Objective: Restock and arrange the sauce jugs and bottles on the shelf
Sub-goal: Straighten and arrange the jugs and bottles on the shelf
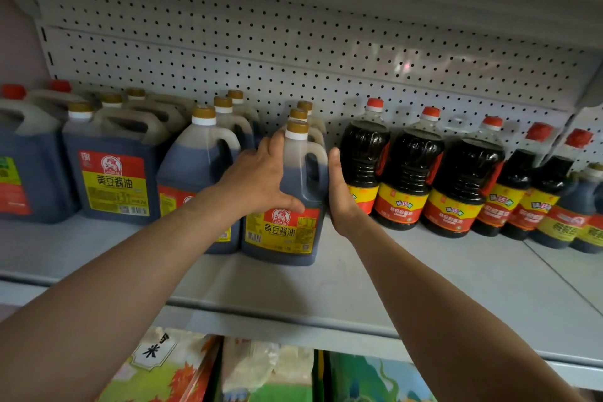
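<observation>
head camera looks forward, slightly down, close to the shelf (424,287)
</observation>
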### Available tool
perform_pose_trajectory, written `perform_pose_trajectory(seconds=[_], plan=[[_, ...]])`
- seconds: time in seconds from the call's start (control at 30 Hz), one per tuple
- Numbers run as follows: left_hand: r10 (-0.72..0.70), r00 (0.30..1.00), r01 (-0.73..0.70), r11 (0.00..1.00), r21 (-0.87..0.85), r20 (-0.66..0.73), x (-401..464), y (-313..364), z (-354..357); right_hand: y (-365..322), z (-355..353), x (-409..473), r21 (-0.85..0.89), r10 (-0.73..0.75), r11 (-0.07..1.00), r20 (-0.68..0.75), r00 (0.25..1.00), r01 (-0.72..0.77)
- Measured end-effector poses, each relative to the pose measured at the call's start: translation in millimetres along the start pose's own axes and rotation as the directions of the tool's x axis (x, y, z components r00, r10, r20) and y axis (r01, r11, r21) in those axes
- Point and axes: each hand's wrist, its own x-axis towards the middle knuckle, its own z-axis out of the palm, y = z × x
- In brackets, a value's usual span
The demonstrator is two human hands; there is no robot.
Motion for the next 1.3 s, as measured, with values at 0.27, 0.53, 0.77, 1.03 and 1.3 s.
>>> perform_pose_trajectory(seconds=[0.27, 0.53, 0.77, 1.03, 1.3], plan=[[-0.031, 0.999, 0.028, 0.998, -0.064, -0.045, -6.5, 3.3, 1.1, -12.3, -6.9, -27.6, -0.095, 0.05, 0.994, 0.037, 0.998, -0.047], [-0.222, 0.94, 0.196, 0.973, -0.124, -0.258, -36.4, 31.7, 30.9, -14.3, -73.8, -110.5, -0.274, -0.056, 0.962, -0.164, 0.985, 0.009], [-0.329, 0.927, 0.273, 0.921, -0.277, -0.179, -103.4, 121.5, 82.2, -11.9, -157.6, -217.2, -0.713, -0.073, 0.699, -0.139, 0.988, -0.049], [-0.339, 0.94, 0.331, 0.877, -0.348, 0.037, -203.8, 230.9, 145.0, 25.1, -229.3, -330.3, -0.892, -0.028, 0.447, -0.093, 0.995, -0.071], [-0.343, 0.883, 0.431, 0.863, -0.262, 0.321, -308.3, 276.0, 255.2, 135.0, -265.0, -418.4, -0.905, 0.216, 0.383, -0.11, 0.97, -0.187]])
